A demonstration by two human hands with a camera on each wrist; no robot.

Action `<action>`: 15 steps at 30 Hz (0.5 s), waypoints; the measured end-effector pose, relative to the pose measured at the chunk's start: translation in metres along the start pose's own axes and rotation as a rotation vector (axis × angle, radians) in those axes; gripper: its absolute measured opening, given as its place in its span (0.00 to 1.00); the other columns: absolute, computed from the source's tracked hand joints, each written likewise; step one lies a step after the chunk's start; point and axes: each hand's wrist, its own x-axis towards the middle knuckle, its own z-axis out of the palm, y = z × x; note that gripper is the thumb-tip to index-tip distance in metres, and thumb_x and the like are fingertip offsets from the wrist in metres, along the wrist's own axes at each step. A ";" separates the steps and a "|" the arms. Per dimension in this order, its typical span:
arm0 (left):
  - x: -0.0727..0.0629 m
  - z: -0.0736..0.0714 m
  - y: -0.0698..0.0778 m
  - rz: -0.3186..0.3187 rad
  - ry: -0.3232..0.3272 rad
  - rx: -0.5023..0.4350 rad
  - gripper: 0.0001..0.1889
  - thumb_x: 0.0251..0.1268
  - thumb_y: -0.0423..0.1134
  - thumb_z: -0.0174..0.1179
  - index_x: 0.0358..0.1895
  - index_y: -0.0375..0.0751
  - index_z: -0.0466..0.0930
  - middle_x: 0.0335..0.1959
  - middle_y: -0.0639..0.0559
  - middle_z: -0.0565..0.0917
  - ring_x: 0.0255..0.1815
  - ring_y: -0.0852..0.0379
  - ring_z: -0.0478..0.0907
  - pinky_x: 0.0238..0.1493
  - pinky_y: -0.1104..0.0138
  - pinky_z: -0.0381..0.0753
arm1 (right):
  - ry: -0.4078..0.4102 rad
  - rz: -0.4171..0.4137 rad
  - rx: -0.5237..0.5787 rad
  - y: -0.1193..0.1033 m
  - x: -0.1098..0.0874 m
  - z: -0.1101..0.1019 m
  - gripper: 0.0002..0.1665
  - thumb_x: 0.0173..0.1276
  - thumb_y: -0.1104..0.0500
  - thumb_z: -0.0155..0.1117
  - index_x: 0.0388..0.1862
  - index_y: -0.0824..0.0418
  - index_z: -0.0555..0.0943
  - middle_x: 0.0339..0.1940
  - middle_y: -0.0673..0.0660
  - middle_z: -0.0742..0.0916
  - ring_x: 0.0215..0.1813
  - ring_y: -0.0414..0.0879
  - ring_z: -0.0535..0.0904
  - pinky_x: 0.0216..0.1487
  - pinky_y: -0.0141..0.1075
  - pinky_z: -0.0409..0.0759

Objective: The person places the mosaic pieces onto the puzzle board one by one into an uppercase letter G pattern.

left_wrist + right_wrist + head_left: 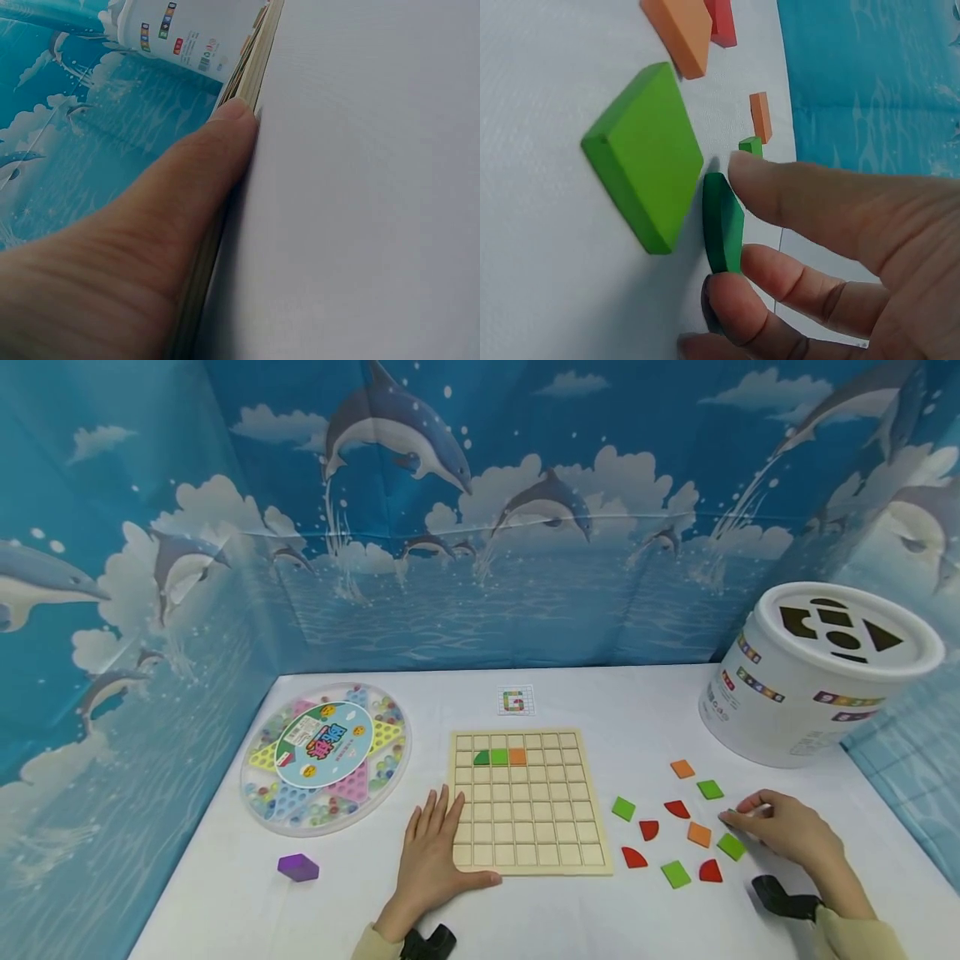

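Observation:
My left hand [431,860] lies at the near left corner of the wooden grid board [532,871], fingers spread along its left side. Its thumb [191,169] presses against the board's near edge in the left wrist view. In the board's second row sit a dark green quarter-circle tile [482,758], a light green square tile [499,757] and an orange square tile [517,757]. Off to the right, my right hand [787,828] pinches a dark green curved-edge tile [721,225] between thumb and fingers, close over the cloth. A light green square tile [645,161] lies beside it.
Several loose red, green and orange tiles [699,834] lie between board and right hand. A white bucket [795,702] stands at the back right. A small pattern card [516,700] lies behind the board. Leftward are a round marble game [326,760] and a purple block [298,867].

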 end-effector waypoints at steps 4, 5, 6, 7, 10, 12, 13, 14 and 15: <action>-0.001 0.000 0.000 0.001 -0.002 0.000 0.64 0.34 0.78 0.61 0.73 0.39 0.56 0.73 0.38 0.54 0.73 0.39 0.47 0.67 0.46 0.46 | -0.019 0.009 -0.012 -0.002 0.001 0.000 0.44 0.49 0.33 0.70 0.43 0.70 0.73 0.32 0.64 0.78 0.35 0.55 0.71 0.33 0.45 0.71; -0.001 0.000 0.000 0.001 -0.002 0.005 0.63 0.34 0.78 0.62 0.73 0.39 0.56 0.73 0.38 0.54 0.73 0.39 0.47 0.67 0.46 0.47 | -0.023 0.011 -0.009 -0.003 0.001 -0.001 0.44 0.49 0.33 0.71 0.43 0.71 0.73 0.33 0.64 0.78 0.35 0.55 0.71 0.34 0.46 0.71; -0.001 0.000 0.000 -0.002 -0.004 0.006 0.63 0.34 0.78 0.62 0.73 0.39 0.56 0.73 0.38 0.54 0.73 0.40 0.47 0.67 0.47 0.46 | -0.026 0.015 -0.006 -0.003 0.002 -0.001 0.44 0.49 0.33 0.72 0.44 0.71 0.73 0.33 0.65 0.78 0.36 0.56 0.71 0.34 0.46 0.71; -0.001 0.000 0.000 -0.004 -0.006 0.005 0.63 0.34 0.78 0.62 0.73 0.39 0.56 0.73 0.38 0.54 0.73 0.40 0.47 0.67 0.47 0.46 | -0.028 0.019 0.000 -0.003 0.002 -0.001 0.44 0.48 0.34 0.72 0.44 0.71 0.73 0.33 0.65 0.78 0.36 0.56 0.71 0.35 0.46 0.72; -0.001 -0.001 0.001 -0.010 -0.016 0.009 0.63 0.34 0.78 0.62 0.74 0.40 0.55 0.74 0.38 0.53 0.74 0.40 0.46 0.67 0.46 0.46 | -0.021 0.029 0.019 -0.003 0.004 -0.002 0.45 0.46 0.35 0.74 0.45 0.72 0.73 0.33 0.63 0.79 0.36 0.55 0.72 0.34 0.46 0.72; -0.001 -0.002 0.001 -0.011 -0.015 0.007 0.63 0.34 0.78 0.62 0.74 0.40 0.55 0.74 0.38 0.53 0.74 0.40 0.46 0.67 0.46 0.46 | -0.012 0.030 0.030 -0.002 0.004 -0.003 0.45 0.46 0.36 0.75 0.45 0.73 0.73 0.31 0.61 0.79 0.36 0.55 0.71 0.33 0.44 0.71; 0.000 -0.001 0.001 -0.010 -0.012 0.004 0.63 0.34 0.78 0.62 0.73 0.39 0.56 0.74 0.38 0.53 0.74 0.40 0.46 0.67 0.46 0.46 | -0.008 0.026 0.032 -0.001 0.004 -0.004 0.45 0.46 0.37 0.75 0.45 0.73 0.73 0.30 0.60 0.79 0.35 0.54 0.71 0.33 0.44 0.71; 0.000 -0.001 0.001 -0.007 -0.008 0.005 0.63 0.34 0.78 0.61 0.73 0.39 0.56 0.73 0.38 0.54 0.73 0.40 0.46 0.67 0.46 0.46 | -0.003 0.021 0.031 -0.001 0.003 -0.004 0.44 0.47 0.38 0.75 0.45 0.74 0.74 0.29 0.59 0.79 0.35 0.53 0.71 0.32 0.43 0.70; 0.000 -0.001 0.000 -0.007 -0.005 0.003 0.64 0.34 0.78 0.61 0.73 0.39 0.56 0.73 0.38 0.54 0.73 0.40 0.46 0.67 0.46 0.46 | 0.002 0.017 0.030 -0.001 0.003 -0.004 0.43 0.48 0.39 0.75 0.45 0.74 0.74 0.29 0.58 0.78 0.35 0.53 0.71 0.32 0.43 0.69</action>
